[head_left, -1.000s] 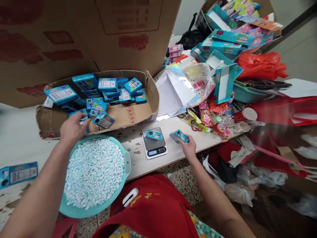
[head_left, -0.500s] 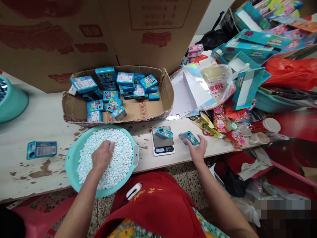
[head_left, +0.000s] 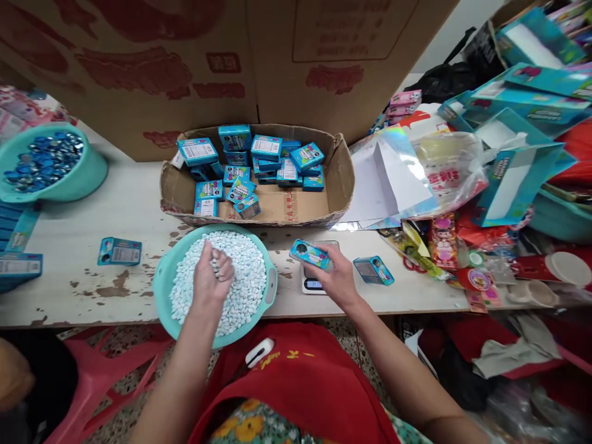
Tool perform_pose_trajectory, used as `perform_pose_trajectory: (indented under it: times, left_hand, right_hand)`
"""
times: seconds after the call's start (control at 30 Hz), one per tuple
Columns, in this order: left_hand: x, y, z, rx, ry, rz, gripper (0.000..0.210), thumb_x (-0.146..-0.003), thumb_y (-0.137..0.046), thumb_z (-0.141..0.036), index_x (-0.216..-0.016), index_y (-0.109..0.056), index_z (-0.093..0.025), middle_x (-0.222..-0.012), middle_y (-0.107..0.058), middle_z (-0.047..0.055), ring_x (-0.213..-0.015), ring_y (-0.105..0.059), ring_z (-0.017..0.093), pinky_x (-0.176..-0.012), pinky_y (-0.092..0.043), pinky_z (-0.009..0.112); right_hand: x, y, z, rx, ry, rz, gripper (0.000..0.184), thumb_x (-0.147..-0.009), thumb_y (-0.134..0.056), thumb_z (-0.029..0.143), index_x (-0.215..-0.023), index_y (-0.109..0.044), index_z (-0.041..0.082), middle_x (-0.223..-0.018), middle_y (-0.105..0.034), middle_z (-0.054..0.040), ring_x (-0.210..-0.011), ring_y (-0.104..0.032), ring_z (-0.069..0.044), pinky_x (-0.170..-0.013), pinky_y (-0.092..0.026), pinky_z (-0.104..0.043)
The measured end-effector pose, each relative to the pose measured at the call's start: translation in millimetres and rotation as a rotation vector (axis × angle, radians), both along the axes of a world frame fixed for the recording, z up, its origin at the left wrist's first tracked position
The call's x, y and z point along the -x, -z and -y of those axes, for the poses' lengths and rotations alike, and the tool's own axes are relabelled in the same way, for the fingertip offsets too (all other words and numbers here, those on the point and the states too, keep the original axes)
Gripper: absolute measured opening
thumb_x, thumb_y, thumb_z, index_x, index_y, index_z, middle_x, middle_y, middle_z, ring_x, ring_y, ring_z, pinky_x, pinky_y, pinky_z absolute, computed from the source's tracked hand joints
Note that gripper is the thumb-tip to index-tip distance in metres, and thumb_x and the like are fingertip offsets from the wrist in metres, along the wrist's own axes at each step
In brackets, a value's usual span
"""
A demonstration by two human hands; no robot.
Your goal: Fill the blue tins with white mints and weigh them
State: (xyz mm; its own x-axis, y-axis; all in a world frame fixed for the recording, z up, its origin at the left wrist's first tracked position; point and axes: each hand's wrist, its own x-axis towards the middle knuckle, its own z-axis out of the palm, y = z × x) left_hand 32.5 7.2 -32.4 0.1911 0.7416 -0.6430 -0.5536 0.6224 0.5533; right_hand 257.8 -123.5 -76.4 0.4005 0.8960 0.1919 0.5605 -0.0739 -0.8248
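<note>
My left hand (head_left: 211,277) is closed on some small pale-blue candies, just over the heap of candies (head_left: 245,277) in a turquoise basin (head_left: 163,287). A small blue candy box (head_left: 311,254) is gripped between the thumb and fingers of my right hand (head_left: 337,271), above a digital scale (head_left: 315,287). The hand and box hide most of the scale's plate. A second blue box (head_left: 374,270) stands on the table just right of the scale. Another blue box (head_left: 119,251) lies left of the basin.
Behind the basin, an open cardboard tray (head_left: 305,206) holds several blue boxes. A turquoise bucket (head_left: 83,172) of blue wrapped pieces stands far left. Packaging and a white-lidded cup (head_left: 571,268) crowd the right side. A pink stool (head_left: 99,376) is below the table, with part of another person (head_left: 16,376) beside it.
My right hand has let go of the box right of the scale and lifted the one off the scale. My left hand has risen from the heap, closed round candies. The view has shifted left.
</note>
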Motion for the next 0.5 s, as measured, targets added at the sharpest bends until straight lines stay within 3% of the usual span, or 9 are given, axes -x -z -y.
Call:
perform_pose_trajectory:
  times: [0.1,0.17,0.33,0.4,0.5]
  left_hand:
    - [-38,-29.2,14,-0.154,-0.018,0.020,0.040,-0.084,-0.057,-0.042,-0.058,-0.039,-0.017,-0.045,-0.032,-0.007,-0.033,-0.026,0.003,-0.032,-0.017,0.016]
    - [-56,-39.0,21,-0.277,-0.046,-0.053,0.041,-0.081,-0.062,-0.042,-0.056,-0.040,-0.017,-0.046,-0.034,-0.007,-0.036,-0.032,0.003,-0.036,-0.024,0.017]
    - [-68,-33.8,26,-0.462,-0.074,-0.241,0.041,-0.083,-0.059,-0.041,-0.053,-0.043,-0.017,-0.048,-0.040,-0.004,-0.052,-0.054,0.010,-0.057,-0.044,0.023]
    - [-68,-29.6,25,-0.477,-0.084,-0.246,0.041,-0.083,-0.058,-0.041,-0.054,-0.042,-0.017,-0.049,-0.039,-0.004,-0.054,-0.055,0.011,-0.060,-0.045,0.025]
    - [-73,-28.3,21,-0.474,-0.103,-0.233,0.041,-0.082,-0.060,-0.043,-0.055,-0.041,-0.017,-0.051,-0.036,-0.005,-0.047,-0.045,0.007,-0.049,-0.038,0.021]
  right_hand:
    - [28,-28.2,-9,-0.006,-0.202,0.072,0.032,-0.081,-0.069,0.034,-0.109,-0.059,0.020,-0.099,-0.065,-0.0073,-0.091,-0.060,-0.023,-0.080,-0.049,-0.036]
    - [43,-37.2,-15,0.001,-0.270,0.109,0.032,-0.081,-0.069,0.033,-0.108,-0.060,0.019,-0.098,-0.066,-0.0082,-0.090,-0.060,-0.024,-0.079,-0.049,-0.037]
    - [55,-41.3,-27,0.040,-0.292,0.149,0.032,-0.079,-0.072,0.029,-0.106,-0.060,0.019,-0.096,-0.066,-0.0080,-0.089,-0.060,-0.025,-0.078,-0.049,-0.037]
    - [55,-41.0,-29,0.061,-0.284,0.145,0.033,-0.077,-0.073,0.029,-0.105,-0.061,0.019,-0.095,-0.066,-0.0072,-0.088,-0.060,-0.025,-0.077,-0.049,-0.036]
    - [54,-39.8,-32,0.079,-0.275,0.121,0.035,-0.075,-0.075,0.027,-0.105,-0.061,0.018,-0.095,-0.066,-0.0071,-0.089,-0.060,-0.025,-0.078,-0.048,-0.036]
